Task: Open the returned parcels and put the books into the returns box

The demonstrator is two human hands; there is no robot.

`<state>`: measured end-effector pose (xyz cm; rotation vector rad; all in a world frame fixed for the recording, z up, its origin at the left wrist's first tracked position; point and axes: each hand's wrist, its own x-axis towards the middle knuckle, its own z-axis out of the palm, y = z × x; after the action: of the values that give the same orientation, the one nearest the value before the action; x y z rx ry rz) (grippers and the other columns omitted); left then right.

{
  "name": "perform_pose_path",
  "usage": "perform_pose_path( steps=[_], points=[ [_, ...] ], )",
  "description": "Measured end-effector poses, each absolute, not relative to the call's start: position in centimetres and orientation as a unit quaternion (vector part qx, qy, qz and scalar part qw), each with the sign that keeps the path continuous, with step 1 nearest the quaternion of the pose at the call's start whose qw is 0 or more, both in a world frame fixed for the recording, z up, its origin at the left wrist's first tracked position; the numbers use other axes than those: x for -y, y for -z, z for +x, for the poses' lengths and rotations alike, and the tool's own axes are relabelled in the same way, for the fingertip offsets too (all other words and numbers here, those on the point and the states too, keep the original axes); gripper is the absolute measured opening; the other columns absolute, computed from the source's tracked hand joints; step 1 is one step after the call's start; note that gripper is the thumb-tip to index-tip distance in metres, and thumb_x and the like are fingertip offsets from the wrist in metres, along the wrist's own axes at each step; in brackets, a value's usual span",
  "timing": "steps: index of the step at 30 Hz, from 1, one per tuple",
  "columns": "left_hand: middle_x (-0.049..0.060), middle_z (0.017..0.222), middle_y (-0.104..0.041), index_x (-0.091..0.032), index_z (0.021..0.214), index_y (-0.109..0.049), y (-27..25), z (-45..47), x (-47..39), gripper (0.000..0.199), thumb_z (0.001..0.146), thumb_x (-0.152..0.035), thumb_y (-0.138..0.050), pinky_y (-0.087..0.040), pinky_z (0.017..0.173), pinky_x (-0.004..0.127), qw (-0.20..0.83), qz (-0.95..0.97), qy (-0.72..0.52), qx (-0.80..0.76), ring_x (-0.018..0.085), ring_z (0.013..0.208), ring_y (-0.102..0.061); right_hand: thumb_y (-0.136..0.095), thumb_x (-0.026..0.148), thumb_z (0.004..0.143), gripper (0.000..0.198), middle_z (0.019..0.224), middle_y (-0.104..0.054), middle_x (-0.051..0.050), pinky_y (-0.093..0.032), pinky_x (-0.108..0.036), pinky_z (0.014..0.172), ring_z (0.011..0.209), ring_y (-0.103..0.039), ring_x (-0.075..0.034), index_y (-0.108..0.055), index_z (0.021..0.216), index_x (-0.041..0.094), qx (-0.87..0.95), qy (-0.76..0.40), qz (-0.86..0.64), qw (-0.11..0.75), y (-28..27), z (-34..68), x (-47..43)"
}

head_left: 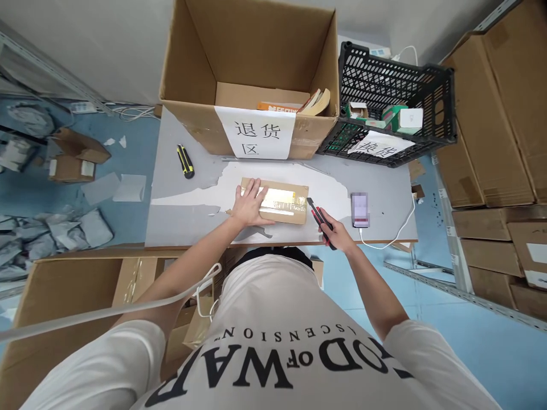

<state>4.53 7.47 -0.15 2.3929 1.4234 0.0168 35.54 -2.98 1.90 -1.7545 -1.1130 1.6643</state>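
Note:
A small flat cardboard box (294, 215) with clear tape and a label lies near the table's front edge. My left hand (250, 208) rests on its left end with the fingers spread. In my right hand (335, 230) is a black and red utility knife (321, 221), its tip pointing at the box's right end. Whether the tip touches the box I cannot tell. A yellow and black utility knife (185, 162) lies on the table to the left. On the right is a phone (359, 209) plugged into a white cable.
A large open cardboard carton (192, 122) with a paper sign stands behind the small box. Beside it a black plastic crate (444, 108) holds several small boxes. Stacked cartons (491, 245) fill the right side. An open carton (72, 285) sits below the table at left.

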Motion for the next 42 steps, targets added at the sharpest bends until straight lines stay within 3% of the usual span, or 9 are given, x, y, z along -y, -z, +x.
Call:
perform_pose_path(
  steps=[10, 22, 28, 31, 34, 37, 42],
  points=[
    [0.019, 0.159, -0.015, -0.019, 0.151, -0.026, 0.5, 4.4, -7.3, 0.118, 0.056, -0.074, -0.068, -0.001, 0.112, 0.063, 0.187, 0.836, -0.011, -0.515, 0.042, 0.146, -0.009, -0.054, 0.035, 0.087, 0.064, 0.071, -0.057, 0.004, -0.043, -0.020, 0.036, 0.042, -0.047, -0.006, -0.033, 0.148, 0.036, 0.468, -0.620, -0.614, 0.140, -3.5, 38.0, 3.5],
    [0.019, 0.159, -0.013, -0.018, 0.152, -0.024, 0.4, 4.4, -7.3, 0.119, 0.057, -0.077, -0.066, 0.002, 0.112, 0.062, 0.182, 0.840, -0.005, -0.512, 0.042, 0.146, -0.009, -0.053, 0.047, 0.088, 0.064, 0.080, -0.059, 0.001, -0.044, -0.023, 0.041, 0.047, -0.050, -0.008, -0.034, 0.148, 0.035, 0.438, -0.651, -0.598, 0.163, -1.2, 38.8, 7.1],
    [0.021, 0.159, -0.014, -0.016, 0.151, -0.026, 0.8, 4.1, -7.3, 0.115, 0.061, -0.077, -0.063, 0.007, 0.111, 0.063, 0.175, 0.852, -0.020, -0.494, 0.043, 0.146, -0.007, -0.041, 0.050, 0.091, 0.070, 0.092, -0.065, -0.005, -0.054, -0.034, 0.057, 0.054, -0.056, -0.015, -0.018, 0.154, 0.029, 0.470, -0.475, -0.726, 0.162, 0.6, 40.3, 8.2],
    [0.019, 0.158, -0.018, -0.018, 0.149, -0.032, 1.2, 3.9, -7.2, 0.096, 0.073, -0.071, -0.056, 0.009, 0.111, 0.064, 0.166, 0.856, -0.051, -0.486, 0.040, 0.146, -0.011, -0.031, 0.043, 0.093, 0.067, 0.109, -0.063, -0.015, -0.052, -0.044, 0.080, 0.081, -0.062, -0.024, -0.018, 0.154, 0.019, 0.482, -0.338, -0.800, 0.114, 3.4, 39.3, 6.7],
    [0.017, 0.156, -0.028, -0.020, 0.143, -0.042, 1.4, 3.9, -6.4, 0.068, 0.086, -0.057, -0.049, 0.007, 0.113, 0.062, 0.160, 0.860, -0.087, -0.477, 0.034, 0.146, -0.019, -0.027, 0.033, 0.093, 0.062, 0.122, -0.052, -0.019, -0.044, -0.048, 0.093, 0.106, -0.055, -0.030, -0.023, 0.153, 0.016, 0.490, -0.268, -0.826, 0.075, 6.6, 37.5, 4.4],
    [0.017, 0.151, -0.038, -0.020, 0.137, -0.049, 1.3, 4.0, -4.7, 0.053, 0.091, -0.045, -0.046, -0.001, 0.116, 0.059, 0.175, 0.869, -0.100, -0.452, 0.032, 0.144, -0.027, -0.032, 0.027, 0.091, 0.062, 0.121, -0.046, -0.019, -0.039, -0.051, 0.097, 0.113, -0.048, -0.032, -0.024, 0.152, 0.019, 0.494, -0.228, -0.838, 0.044, 9.3, 36.0, 2.9],
    [0.019, 0.149, -0.041, -0.018, 0.140, -0.046, 1.3, 3.9, -1.4, 0.054, 0.090, -0.038, -0.049, -0.014, 0.116, 0.057, 0.187, 0.878, -0.081, -0.433, 0.033, 0.142, -0.030, -0.034, 0.024, 0.090, 0.063, 0.123, -0.042, -0.020, -0.040, -0.053, 0.093, 0.114, -0.045, -0.035, -0.024, 0.152, 0.020, 0.491, -0.208, -0.846, -0.001, 12.0, 34.9, 3.1]
  ],
)
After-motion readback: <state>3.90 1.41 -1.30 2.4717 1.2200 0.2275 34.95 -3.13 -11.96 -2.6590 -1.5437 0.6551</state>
